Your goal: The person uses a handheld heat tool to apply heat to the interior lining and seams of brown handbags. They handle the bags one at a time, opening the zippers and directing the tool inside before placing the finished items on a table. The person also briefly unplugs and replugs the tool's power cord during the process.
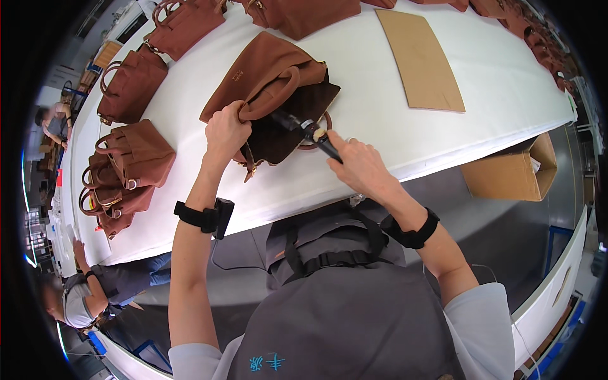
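Observation:
A brown handbag [253, 66] lies on its side on the white table, its dark mouth turned toward me. My left hand [227, 132] is closed on the bag's rim by the base of one rounded handle [275, 98]. In my right hand [362, 166] is a black stick-shaped tool [308, 128] with a pale band near its middle. Its far end reaches into the bag's opening and looks blurred, so its kind is unclear. A strap end with a gold-coloured clasp [251, 171] hangs from the near edge of the opening.
More brown handbags [136, 152] stand along the table's left side, and others [304, 16] line the far edge. A flat piece of cardboard [421, 63] lies right of my bag. Below the table's right end is an open carton [506, 171]. Another person [101, 291] is at the left.

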The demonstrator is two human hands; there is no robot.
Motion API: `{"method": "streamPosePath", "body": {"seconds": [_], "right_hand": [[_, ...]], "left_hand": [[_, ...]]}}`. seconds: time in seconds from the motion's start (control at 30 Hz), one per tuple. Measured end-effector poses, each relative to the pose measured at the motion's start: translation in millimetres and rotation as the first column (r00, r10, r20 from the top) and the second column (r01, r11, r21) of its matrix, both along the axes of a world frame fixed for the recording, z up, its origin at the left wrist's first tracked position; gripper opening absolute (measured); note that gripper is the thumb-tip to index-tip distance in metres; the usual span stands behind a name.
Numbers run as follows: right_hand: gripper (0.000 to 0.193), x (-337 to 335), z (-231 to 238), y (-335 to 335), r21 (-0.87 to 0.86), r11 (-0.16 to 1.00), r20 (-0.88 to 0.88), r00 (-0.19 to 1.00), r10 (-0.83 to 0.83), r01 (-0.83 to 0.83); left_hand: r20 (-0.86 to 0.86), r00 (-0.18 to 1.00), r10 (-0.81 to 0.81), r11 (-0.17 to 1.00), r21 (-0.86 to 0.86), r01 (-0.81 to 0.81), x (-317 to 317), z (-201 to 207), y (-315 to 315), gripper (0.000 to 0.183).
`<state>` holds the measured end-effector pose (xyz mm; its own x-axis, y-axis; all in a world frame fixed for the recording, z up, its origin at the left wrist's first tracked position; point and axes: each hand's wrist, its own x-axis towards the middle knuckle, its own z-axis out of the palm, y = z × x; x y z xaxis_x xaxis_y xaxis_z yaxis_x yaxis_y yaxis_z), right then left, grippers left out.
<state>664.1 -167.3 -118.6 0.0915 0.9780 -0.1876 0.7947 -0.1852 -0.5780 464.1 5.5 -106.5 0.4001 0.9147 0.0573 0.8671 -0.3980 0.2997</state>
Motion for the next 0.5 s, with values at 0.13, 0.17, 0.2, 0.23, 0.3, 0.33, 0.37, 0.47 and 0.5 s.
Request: {"method": "streamPosePath", "body": {"seconds": [0.13, 0.17, 0.2, 0.23, 0.3, 0.33, 0.37, 0.47, 0.5], "right_hand": [[0.044, 10, -3, 0, 0.080, 0.996, 0.024, 0.999, -0.034, 0.032], [0.046, 6, -3, -2, 0.055, 0.998, 0.020, 1.000, 0.004, -0.005], [0.048, -3, -3, -5, 0.031, 0.999, 0.015, 0.999, 0.041, -0.041], [0.050, -10, -2, -8, 0.006, 0.997, 0.008, 0.997, 0.077, -0.077], [0.052, -24, 8, -16, -0.006, 0.990, -0.015, 0.990, 0.141, -0.141], [0.052, -27, 11, -18, -0.011, 0.984, -0.030, 0.983, 0.180, -0.180], [0.054, -27, 11, -17, -0.011, 0.984, -0.025, 0.983, 0.180, -0.180], [0.053, -8, 3, -6, 0.019, 0.997, 0.065, 0.995, 0.079, -0.080], [0.051, 1, 1, 0, 0.039, 0.999, 0.084, 0.996, 0.008, -0.011]], "left_hand": [[-0.019, 1.000, -0.017, 1.000, 0.004, 0.017, 2, -1, 2, 0.030], [-0.014, 1.000, -0.017, 1.000, 0.007, 0.017, 1, -2, 2, 0.030], [-0.010, 1.000, -0.018, 1.000, 0.010, 0.018, 1, -4, 1, 0.029], [-0.007, 1.000, -0.020, 1.000, 0.012, 0.020, 0, -6, 2, 0.029], [0.002, 1.000, -0.028, 0.999, 0.026, 0.028, 1, -6, 3, 0.029], [0.004, 1.000, -0.025, 0.999, 0.032, 0.025, 0, -7, 2, 0.029], [0.002, 1.000, -0.028, 0.999, 0.035, 0.028, 0, -7, 2, 0.030], [-0.004, 1.000, -0.026, 0.999, 0.031, 0.026, -2, -6, 1, 0.030], [-0.004, 1.000, -0.022, 1.000, 0.021, 0.022, -1, -4, 1, 0.030]]}}
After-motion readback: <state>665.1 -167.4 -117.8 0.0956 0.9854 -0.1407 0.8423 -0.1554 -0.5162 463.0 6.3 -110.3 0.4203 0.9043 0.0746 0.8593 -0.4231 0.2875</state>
